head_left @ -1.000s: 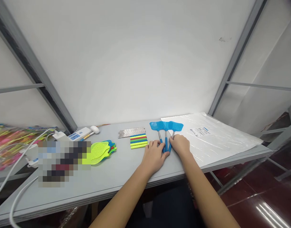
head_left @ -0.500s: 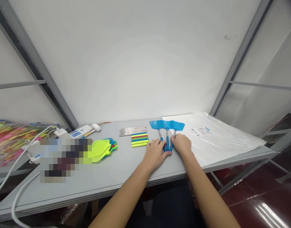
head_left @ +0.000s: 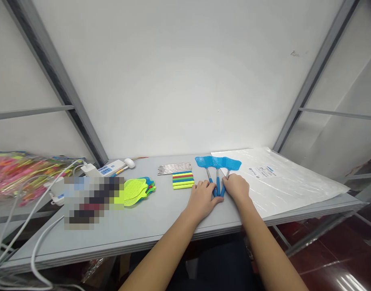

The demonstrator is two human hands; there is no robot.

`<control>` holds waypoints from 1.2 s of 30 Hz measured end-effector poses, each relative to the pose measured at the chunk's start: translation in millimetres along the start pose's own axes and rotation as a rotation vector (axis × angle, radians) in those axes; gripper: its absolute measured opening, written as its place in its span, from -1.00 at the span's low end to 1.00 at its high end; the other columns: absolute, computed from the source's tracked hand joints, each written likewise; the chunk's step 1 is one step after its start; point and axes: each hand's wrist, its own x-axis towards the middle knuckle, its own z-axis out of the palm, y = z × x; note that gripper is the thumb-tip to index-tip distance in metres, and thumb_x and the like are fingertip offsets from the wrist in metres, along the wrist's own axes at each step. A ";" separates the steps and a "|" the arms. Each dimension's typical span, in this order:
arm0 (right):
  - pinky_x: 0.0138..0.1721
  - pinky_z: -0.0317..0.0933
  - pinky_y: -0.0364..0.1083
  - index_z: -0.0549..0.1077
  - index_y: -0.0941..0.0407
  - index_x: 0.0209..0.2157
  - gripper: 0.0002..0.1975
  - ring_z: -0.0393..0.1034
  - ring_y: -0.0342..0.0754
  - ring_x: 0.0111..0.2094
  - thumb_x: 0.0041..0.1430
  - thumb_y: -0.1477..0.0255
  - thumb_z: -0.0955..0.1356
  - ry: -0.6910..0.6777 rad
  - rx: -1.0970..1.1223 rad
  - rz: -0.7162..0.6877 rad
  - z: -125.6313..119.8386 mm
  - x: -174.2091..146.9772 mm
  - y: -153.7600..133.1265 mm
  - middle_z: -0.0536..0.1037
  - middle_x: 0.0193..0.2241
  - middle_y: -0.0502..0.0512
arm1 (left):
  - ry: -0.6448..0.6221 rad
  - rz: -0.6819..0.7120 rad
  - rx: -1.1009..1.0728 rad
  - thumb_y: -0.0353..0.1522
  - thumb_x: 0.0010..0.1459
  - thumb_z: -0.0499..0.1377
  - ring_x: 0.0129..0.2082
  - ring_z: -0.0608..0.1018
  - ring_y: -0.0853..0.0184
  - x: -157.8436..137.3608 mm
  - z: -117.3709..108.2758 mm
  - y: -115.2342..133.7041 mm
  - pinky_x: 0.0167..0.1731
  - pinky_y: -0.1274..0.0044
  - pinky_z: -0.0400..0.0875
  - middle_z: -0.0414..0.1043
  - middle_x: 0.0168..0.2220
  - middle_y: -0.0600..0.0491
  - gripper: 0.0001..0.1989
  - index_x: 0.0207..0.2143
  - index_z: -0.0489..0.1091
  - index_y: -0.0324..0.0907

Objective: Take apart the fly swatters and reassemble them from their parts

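Left hand [head_left: 202, 200], right hand [head_left: 237, 187] curled, partly hiding blue swatter handles [head_left: 218, 186]; grip closure unclear.

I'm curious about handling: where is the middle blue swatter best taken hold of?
Probably by its slim blue handle, from above on the near side: it forms the near end, between two other handles, while the wide mesh head lies farther away.

white wall [head_left: 185, 81] behind grey table [head_left: 161, 208], metal posts [head_left: 309, 81] either side, glossy dark-red floor [head_left: 324, 262]
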 end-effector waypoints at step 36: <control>-0.41 0.21 -0.14 0.58 0.07 -0.35 -0.77 0.44 -0.05 -0.36 0.12 0.25 0.32 -0.440 0.005 -1.072 0.7 114.4 -230.5 0.61 -0.39 0.03 | -0.090 0.082 0.227 -0.13 0.23 0.13 -0.27 0.34 0.27 -50.5 -73.3 -114.8 -0.34 0.42 0.17 0.34 -0.29 0.09 -0.73 -0.34 0.31 -0.14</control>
